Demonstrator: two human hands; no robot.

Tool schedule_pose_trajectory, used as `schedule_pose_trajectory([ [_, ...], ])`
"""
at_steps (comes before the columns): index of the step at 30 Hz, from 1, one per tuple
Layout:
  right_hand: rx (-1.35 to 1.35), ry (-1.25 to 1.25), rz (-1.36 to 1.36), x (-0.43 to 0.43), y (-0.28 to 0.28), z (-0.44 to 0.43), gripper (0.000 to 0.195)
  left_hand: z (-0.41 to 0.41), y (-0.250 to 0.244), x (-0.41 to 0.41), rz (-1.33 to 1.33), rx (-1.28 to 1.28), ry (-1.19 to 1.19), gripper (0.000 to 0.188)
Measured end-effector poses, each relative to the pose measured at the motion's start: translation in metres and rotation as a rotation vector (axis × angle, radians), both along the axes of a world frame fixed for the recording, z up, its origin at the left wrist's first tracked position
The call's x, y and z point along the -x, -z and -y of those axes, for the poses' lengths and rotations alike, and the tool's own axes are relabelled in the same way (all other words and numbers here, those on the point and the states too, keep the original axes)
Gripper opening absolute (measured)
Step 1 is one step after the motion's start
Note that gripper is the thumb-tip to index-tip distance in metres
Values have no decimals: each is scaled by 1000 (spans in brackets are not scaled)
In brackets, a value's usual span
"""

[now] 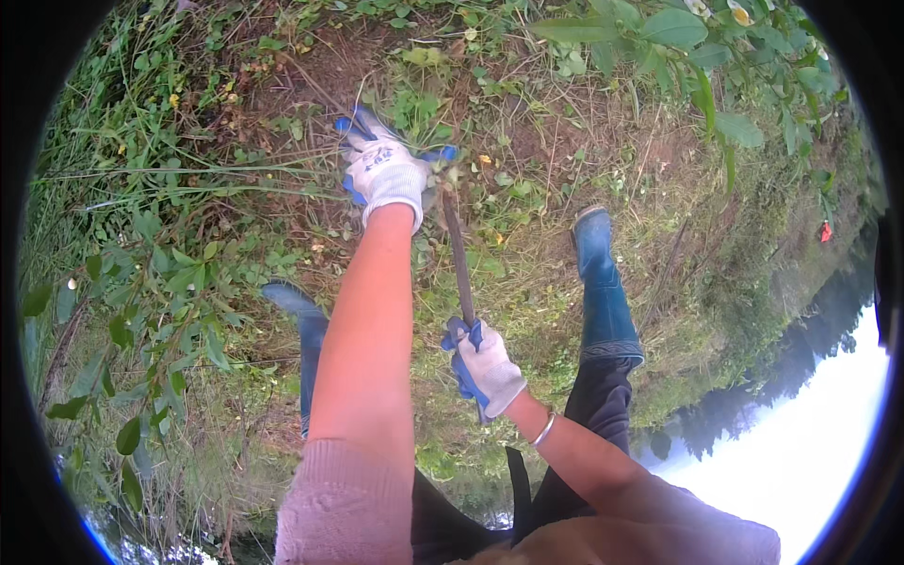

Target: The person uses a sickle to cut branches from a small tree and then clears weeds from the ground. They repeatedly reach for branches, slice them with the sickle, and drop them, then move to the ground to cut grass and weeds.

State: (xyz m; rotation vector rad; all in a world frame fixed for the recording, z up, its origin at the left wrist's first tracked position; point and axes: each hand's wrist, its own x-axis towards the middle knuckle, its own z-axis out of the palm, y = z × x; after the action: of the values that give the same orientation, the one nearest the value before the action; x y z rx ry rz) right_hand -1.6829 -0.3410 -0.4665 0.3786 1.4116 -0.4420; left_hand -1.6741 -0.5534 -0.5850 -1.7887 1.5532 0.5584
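Note:
My left hand [387, 161], in a white knit glove with blue-coated fingers, reaches down into the low weeds. Its thumb and fingers are spread apart among the leaves; long grass blades [282, 169] run up to it from the left. My right hand [484, 360], gloved the same way, is closed around a long wooden tool handle [458, 254]. That handle slants up and forward, its far end close to my left thumb. Whatever head the tool has is lost among weeds and blur.
Leafy shrub branches hang at the left [191, 304] and upper right [678, 35]. My blue rubber boots stand apart, the left boot [311, 339] partly behind my forearm, the right boot [604, 282] in full view. Cut grass and weeds [522, 183] cover the soil.

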Motion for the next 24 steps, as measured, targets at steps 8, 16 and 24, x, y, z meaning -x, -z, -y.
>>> schedule_pose_trajectory([
  [8, 237, -637, 45, -28, -59, -88, 25, -1, 24, -21, -91, -127, 193, 37],
  [16, 447, -585, -451, 97, 65, 59, 29, -32, 8, -72, -149, -123, 378, 17],
  [24, 33, -760, -148, 21, -38, -103, 32, -136, -20, -148, -236, -246, 490, 15],
])
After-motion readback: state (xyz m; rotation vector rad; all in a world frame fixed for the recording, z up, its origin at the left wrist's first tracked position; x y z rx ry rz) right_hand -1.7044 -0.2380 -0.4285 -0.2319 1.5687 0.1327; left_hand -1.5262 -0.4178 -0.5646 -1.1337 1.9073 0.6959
